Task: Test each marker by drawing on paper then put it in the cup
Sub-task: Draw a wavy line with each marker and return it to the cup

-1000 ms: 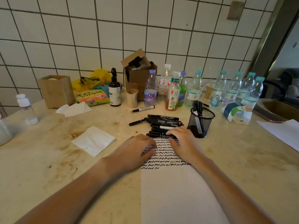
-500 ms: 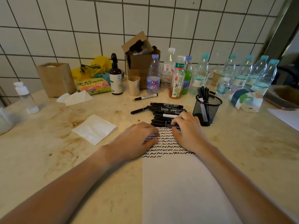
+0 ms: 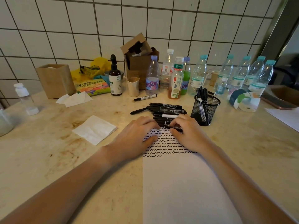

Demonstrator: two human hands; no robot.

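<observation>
A white sheet of paper point(image 3: 182, 188) lies in front of me, its top part filled with rows of black squiggles. Behind it is a pile of several black markers point(image 3: 168, 110). My right hand point(image 3: 188, 131) pinches the nearest black marker point(image 3: 171, 126) at the paper's top edge. My left hand point(image 3: 137, 135) rests on the paper's left edge, fingertips touching the same marker's left end. A black mesh cup point(image 3: 205, 109) to the right of the pile holds several markers. One white-barrelled marker point(image 3: 145, 97) and one slim black marker point(image 3: 139, 110) lie apart.
A folded white napkin point(image 3: 95, 130) lies left of my hands. Along the tiled wall stand several plastic bottles point(image 3: 197, 75), a dark pump bottle point(image 3: 115, 81), a small beige cup point(image 3: 133, 86), cardboard boxes point(image 3: 139, 62) and a wooden box point(image 3: 55, 80). More paper point(image 3: 286, 117) lies far right.
The view shifted slightly. My right hand's fingers have closed round the nearest marker at the paper's top edge, and my left fingertips have reached its left end.
</observation>
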